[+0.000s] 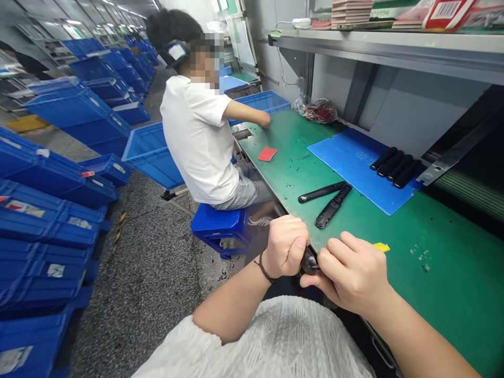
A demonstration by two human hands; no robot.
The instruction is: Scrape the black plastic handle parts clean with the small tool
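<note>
My left hand (286, 245) is closed around a black plastic casing (309, 261), whose rounded end shows between my two hands at the table's front edge. Curled close beside it, my right hand (352, 270) grips a slim tool with a yellow end (381, 247) poking out past the knuckles. The tool's working end is hidden near the casing. Just beyond my hands, a closed black casing (322, 192) and a black shell piece (333, 206), with its ribbed inside facing up, lie on the green table mat. Several finished-looking black casings (396, 167) rest in a row on a blue sheet (354, 157).
A co-worker in a white shirt (197, 136) sits on a blue stool (220, 223) to the left. Blue crates (43, 262) are stacked along the aisle. A metal shelf (386, 44) overhangs the table's back. A red square (268, 154) and dark scraps lie on the mat.
</note>
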